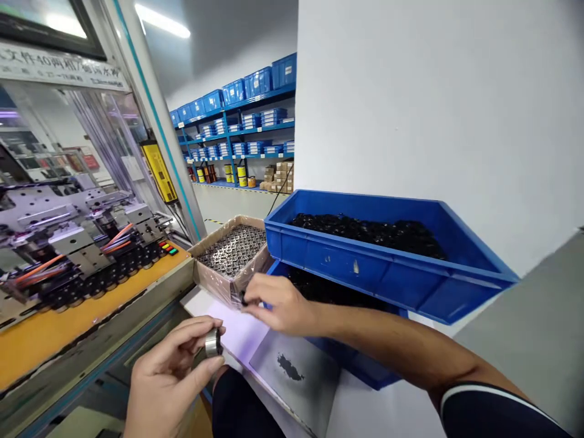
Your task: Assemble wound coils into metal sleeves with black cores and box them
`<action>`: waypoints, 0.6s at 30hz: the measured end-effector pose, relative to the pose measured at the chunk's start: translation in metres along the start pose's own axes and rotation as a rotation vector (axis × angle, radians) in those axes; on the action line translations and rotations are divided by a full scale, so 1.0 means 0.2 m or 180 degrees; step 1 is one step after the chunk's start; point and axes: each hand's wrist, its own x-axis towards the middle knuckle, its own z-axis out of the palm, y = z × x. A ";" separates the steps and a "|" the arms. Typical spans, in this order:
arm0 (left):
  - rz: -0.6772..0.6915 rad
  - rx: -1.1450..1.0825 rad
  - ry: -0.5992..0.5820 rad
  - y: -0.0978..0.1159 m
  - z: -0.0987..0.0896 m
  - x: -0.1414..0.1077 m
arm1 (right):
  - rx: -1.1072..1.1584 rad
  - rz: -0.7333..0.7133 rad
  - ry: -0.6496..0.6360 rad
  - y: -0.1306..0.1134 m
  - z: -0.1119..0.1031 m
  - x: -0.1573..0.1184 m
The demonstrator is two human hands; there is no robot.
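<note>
In the lower left, my left hand [176, 371] pinches a round metal stator core [212, 343] between thumb and fingers; its right face looks dark. My right hand [278, 304] is closed, with a small black part [243, 297] showing at its fingertips. That hand hovers by the near corner of a plastic-lined cardboard box [214, 283], which is full of similar metal pieces. Just right of the box, an upper blue bin [347, 258] holds a heap of black parts [365, 230]. Beneath it, a lower blue bin [365, 368], partly hidden by my right forearm, also contains black parts.
On the left stands a machine with metal fixtures [73, 243] and a row of dark round parts on an orange tabletop [150, 271]. A grey sheet with a dark patch [314, 371] lies below my right forearm. Blue shelving [262, 128] stands behind, beside a white wall.
</note>
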 end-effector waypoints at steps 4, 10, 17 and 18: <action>-0.0035 0.0016 -0.0039 -0.01 0.02 -0.04 | 0.0554 -0.0778 0.0688 -0.16 0.04 -0.08; -0.0343 -0.0410 -0.0325 -0.03 0.10 -0.05 | 0.0538 -0.0821 0.0855 -0.20 0.02 -0.08; -0.0134 -0.0094 -0.0364 -0.05 0.10 -0.07 | 0.0199 -0.0877 0.0727 -0.20 0.04 -0.09; -0.0116 -0.0078 -0.0357 -0.06 0.10 -0.07 | 0.0164 -0.0934 0.0722 -0.20 0.04 -0.09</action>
